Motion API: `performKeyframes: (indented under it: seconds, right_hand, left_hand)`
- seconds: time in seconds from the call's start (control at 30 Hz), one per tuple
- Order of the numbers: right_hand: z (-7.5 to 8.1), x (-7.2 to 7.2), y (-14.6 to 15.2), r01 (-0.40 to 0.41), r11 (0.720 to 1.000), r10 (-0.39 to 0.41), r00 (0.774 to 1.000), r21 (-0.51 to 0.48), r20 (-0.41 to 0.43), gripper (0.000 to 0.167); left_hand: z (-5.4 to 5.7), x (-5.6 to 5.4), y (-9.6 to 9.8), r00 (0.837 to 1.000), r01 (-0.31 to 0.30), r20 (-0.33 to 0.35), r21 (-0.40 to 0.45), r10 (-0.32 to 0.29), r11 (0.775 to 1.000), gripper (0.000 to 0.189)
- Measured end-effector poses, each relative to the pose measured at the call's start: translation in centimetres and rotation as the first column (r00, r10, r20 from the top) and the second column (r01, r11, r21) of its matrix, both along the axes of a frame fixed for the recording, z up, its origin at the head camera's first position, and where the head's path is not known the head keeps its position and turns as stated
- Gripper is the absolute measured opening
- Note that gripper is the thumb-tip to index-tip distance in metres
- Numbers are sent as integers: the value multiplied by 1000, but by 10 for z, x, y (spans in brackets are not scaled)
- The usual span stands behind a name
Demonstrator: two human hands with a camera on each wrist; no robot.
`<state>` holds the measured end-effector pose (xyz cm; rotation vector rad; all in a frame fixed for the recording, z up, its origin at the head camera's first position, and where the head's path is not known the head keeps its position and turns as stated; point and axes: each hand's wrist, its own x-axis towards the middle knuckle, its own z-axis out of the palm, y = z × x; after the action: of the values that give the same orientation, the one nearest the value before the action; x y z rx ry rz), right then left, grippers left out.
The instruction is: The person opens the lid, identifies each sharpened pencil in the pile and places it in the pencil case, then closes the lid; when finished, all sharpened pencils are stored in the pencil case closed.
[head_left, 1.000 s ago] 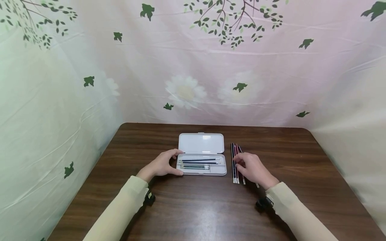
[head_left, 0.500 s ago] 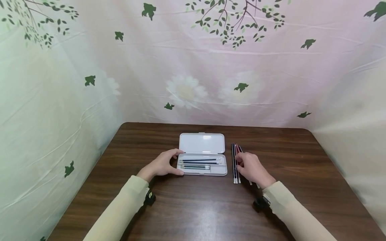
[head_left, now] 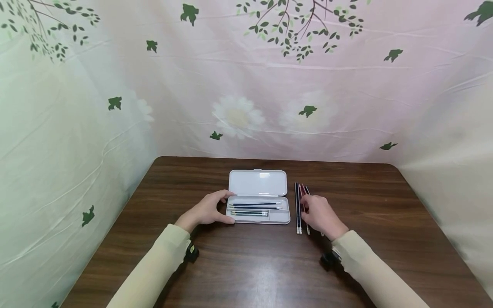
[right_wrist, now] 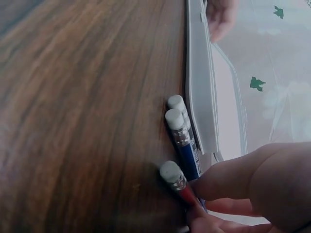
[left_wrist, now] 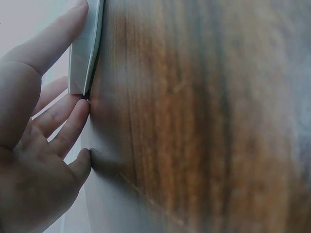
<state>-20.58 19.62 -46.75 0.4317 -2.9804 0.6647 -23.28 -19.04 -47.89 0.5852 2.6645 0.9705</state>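
Observation:
In the head view a white pencil case (head_left: 279, 217) lies open with its lid (head_left: 257, 183) tipped back. Blue and green pencils (head_left: 250, 213) lie inside it. My left hand (head_left: 208, 209) grips the case's left end, thumb at the front corner and fingers toward the hinge side. Right of the case, two dark blue pencils (head_left: 298, 214) lie side by side on the table. Beside them my right hand (head_left: 319, 216) pinches a red pencil (right_wrist: 187, 194) near its white eraser end, as the right wrist view shows. Part of another pencil (head_left: 322, 234) shows from under this hand.
The brown wooden table (head_left: 246, 265) has a back edge close behind the case. A printed cloth (head_left: 265, 85) with leaves and flowers hangs behind and along both sides. Each wrist wears a small black camera (head_left: 191, 252).
My right hand has shifted slightly left. The red pencil and the pencil under the hand have slid left toward the blue ones. My left hand stays at the case.

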Motion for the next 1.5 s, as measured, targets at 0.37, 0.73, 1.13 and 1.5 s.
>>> performKeyframes:
  seconds: [0.37,0.73,1.13,1.5]
  right_hand:
    - [4,-1,-5,27,999,-27,1000,28,5,27]
    - [6,1,-5,49,999,-49,998,5,41,24]
    - [13,3,3,97,995,-100,990,26,97,12]
    - [21,8,12,95,995,-97,992,37,78,22]
  left_hand:
    - [0,-1,0,1000,-1,-5,12,1,1000,87]
    - [0,0,-1,1000,-8,3,1,8,1000,88]
    - [0,-1,0,1000,-12,10,3,12,1000,87]
    - [-1,-2,-1,1000,-13,9,4,13,1000,87]
